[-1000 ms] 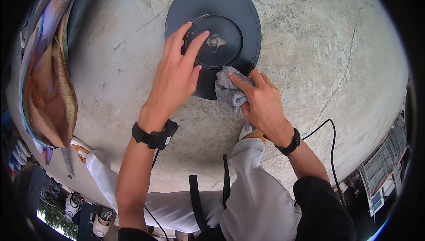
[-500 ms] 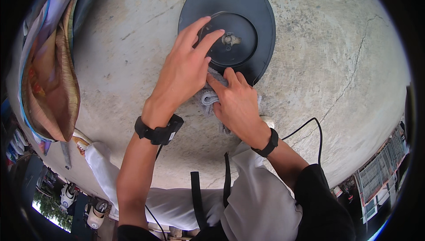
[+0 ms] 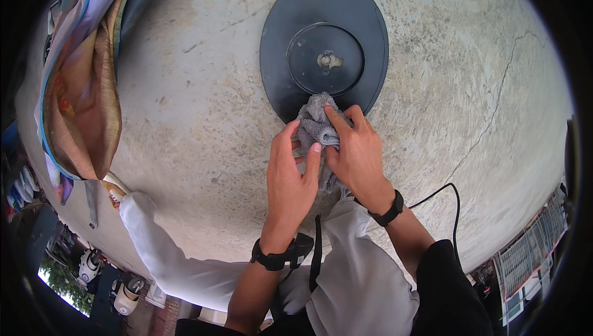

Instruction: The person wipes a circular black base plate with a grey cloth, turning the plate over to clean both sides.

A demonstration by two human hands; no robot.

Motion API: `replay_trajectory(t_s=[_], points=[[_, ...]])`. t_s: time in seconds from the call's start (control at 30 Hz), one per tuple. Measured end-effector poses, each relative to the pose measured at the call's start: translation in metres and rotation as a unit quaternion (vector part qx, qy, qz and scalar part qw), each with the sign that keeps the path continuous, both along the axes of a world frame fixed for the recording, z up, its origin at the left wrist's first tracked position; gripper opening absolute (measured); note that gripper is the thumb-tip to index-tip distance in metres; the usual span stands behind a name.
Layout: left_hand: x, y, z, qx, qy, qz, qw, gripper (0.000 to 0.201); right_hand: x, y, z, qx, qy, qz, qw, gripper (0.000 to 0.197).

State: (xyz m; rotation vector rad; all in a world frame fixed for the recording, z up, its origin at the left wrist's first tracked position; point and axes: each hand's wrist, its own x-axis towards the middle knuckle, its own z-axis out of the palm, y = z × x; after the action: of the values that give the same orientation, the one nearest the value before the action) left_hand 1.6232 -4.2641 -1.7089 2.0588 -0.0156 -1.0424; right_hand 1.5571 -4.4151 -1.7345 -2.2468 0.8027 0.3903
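A grey terry cloth lies bunched against the near edge of a round black disc-shaped base. My right hand grips the cloth from the right, its index finger pressed along the top and its thumb at the rolled fold. From the left, my left hand takes the cloth loosely between curved fingers and thumb. The base lies flat on the concrete, showing a raised ring and a small dirty metal fitting in its centre. Cloth covers part of the near rim.
The concrete floor has a long crack at the right. A hanging patterned fabric fills the far left. A black cable loops beside my right arm. Parked scooters stand lower left, a metal rack lower right.
My left hand has left the base's middle and come down to the cloth's left side. The cloth is now gathered higher between both hands. The whole view has shifted slightly.
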Motion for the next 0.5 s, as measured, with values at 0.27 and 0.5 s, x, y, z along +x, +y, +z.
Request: replay_trajectory(t_s=[0.27,0.5], points=[[-0.032,-0.004,-0.019,-0.080,-0.064,0.123,0.987,0.085,0.005,0.014,0.005,0.196,-0.103,-0.059,0.973,0.086],[-0.054,-0.017,-0.020,-0.017,-0.209,0.050,0.976,0.093,-0.030,-0.024,0.015,0.635,-0.048,-0.269,0.722,0.076]])
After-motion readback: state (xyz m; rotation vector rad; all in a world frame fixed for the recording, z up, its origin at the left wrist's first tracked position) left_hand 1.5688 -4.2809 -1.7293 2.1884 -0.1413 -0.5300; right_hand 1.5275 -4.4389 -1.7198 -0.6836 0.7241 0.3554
